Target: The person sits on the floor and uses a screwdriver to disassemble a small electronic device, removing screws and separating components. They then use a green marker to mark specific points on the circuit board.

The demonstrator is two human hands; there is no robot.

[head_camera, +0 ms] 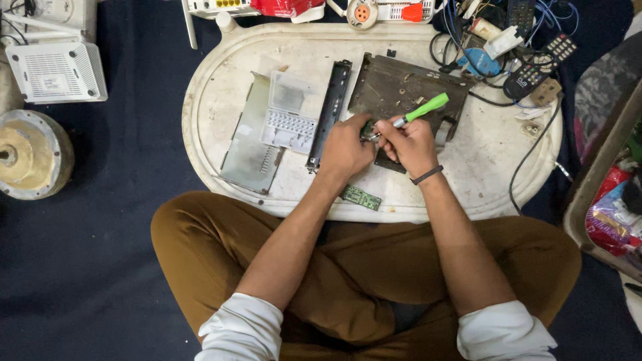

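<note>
- The right hand [409, 144] is closed around a screwdriver [420, 111] with a bright green handle; the handle sticks up and to the right past the knuckles, and the metal shaft points down-left toward the other hand.
- A dark band [426, 175] circles the right wrist.
- The left hand [344, 148] is curled tight on a small green part [367, 129], most of which is hidden by the fingers; what kind of part it is cannot be told.
- The screwdriver's tip meets that part in the narrow gap between the two hands, which almost touch.
- Both hands hover over the near middle of an oval white tray [495, 160], stained and worn, which serves as the work surface.
- Just behind the right hand lies a dark, dusty metal chassis plate [394, 87], flat on the tray.
- Beside the left hand, a long black plastic front strip [330, 113] lies nearly upright in the view.
- Left of it sit a clear plastic bit case [289, 112] with its lid open and a grey metal cover sheet [251, 144] under and beside it.
- A small green circuit board [361, 197] lies at the tray's near edge, below the left wrist.
- At the tray's far right are tangled cables and a black remote control [539, 65].
- On the dark blue floor cloth to the left stand a white router [57, 72] and a round metal motor part [30, 155].
- The person sits cross-legged in brown trousers [221, 234], white sleeves rolled to the elbows.
</note>
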